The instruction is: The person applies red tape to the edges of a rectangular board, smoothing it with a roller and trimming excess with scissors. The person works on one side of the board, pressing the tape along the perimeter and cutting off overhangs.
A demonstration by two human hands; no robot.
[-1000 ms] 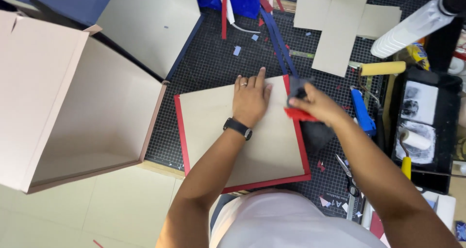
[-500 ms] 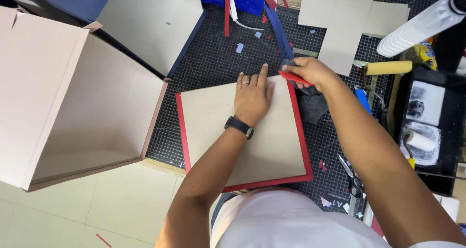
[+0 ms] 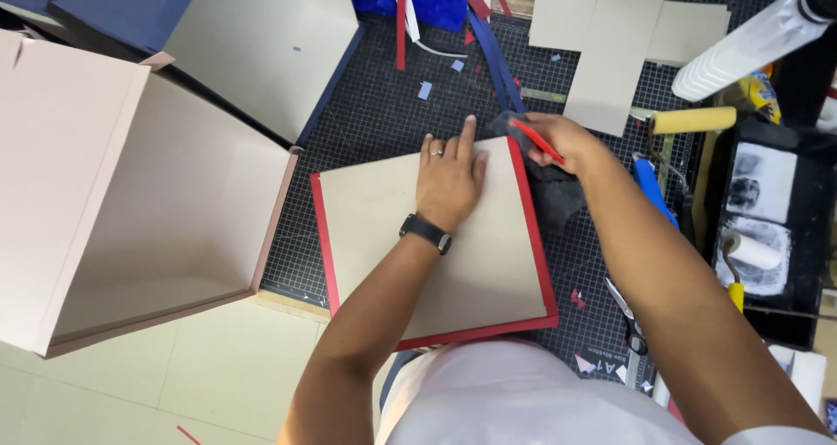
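Note:
A square grey board (image 3: pixel 410 236) lies on red paper whose edges show as a red border (image 3: pixel 534 227), all on a black gridded cutting mat (image 3: pixel 366 122). My left hand (image 3: pixel 449 176), with a ring and a black wristwatch, presses flat on the board's upper part. My right hand (image 3: pixel 558 140) is at the board's top right corner, gripping a red strip (image 3: pixel 536 140) of the paper's edge together with a dark cloth (image 3: pixel 554 197) that hangs beside the board.
A large open pink box (image 3: pixel 131 201) stands at the left. A blue-edged board (image 3: pixel 270 44) lies at the top left. Grey card pieces (image 3: pixel 610 44), a yellow roller (image 3: pixel 693 120), a white roll (image 3: pixel 741 44), a black glue tray (image 3: pixel 772 218), a blue tool (image 3: pixel 649 188) and scissors (image 3: pixel 623 310) sit at the right.
My right hand has slid up along the board's right edge to the top right corner, with the red strip in it. My left hand has stayed pressed on the board.

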